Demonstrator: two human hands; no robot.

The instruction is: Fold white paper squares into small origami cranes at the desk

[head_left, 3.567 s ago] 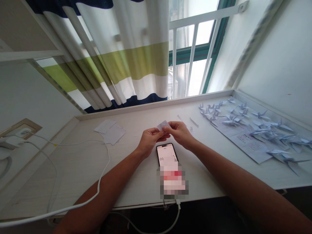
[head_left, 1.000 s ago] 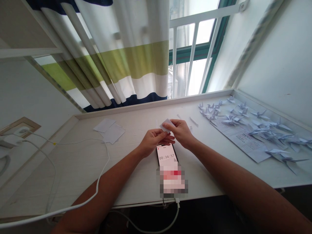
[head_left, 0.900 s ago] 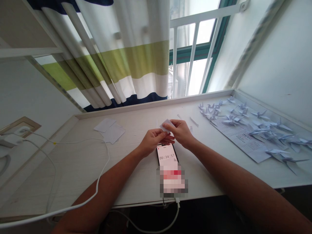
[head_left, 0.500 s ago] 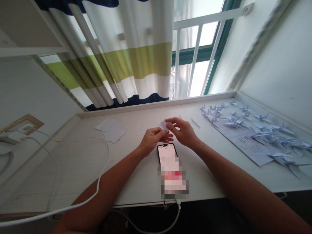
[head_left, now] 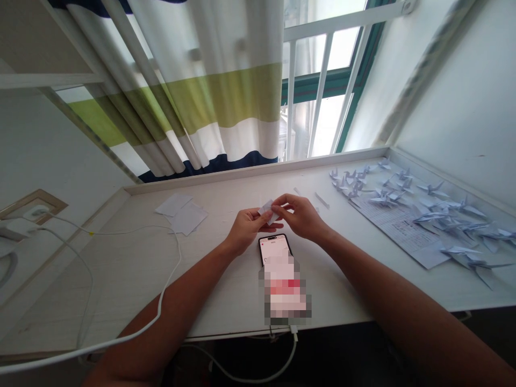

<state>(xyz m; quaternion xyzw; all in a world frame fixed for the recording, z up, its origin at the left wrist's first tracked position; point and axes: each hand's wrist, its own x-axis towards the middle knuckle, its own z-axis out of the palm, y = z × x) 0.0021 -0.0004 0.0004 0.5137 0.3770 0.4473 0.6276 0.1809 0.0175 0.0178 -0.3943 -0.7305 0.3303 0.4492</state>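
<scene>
A small folded piece of white paper (head_left: 266, 207) is held up between both hands above the desk. My left hand (head_left: 250, 226) grips its lower left part, with the thumb on the front. The fingers of my right hand (head_left: 295, 214) pinch its right edge. Just below the hands lies a phone (head_left: 276, 247) with a lit screen, its lower part blurred by blocks. Loose white paper sheets (head_left: 189, 218) rest on the desk to the left. Many folded paper cranes (head_left: 433, 189) are spread over the right side.
A printed sheet (head_left: 407, 234) lies partly under the cranes. Thin paper strips (head_left: 322, 200) lie behind my right hand. A white cable (head_left: 180, 252) crosses the left side over my left forearm. The desk (head_left: 226, 290) has a raised back rim below a curtain.
The folded paper has turned slightly between my fingers and shows more of its face. My hands have shifted a little closer together. The whole view has moved slightly.
</scene>
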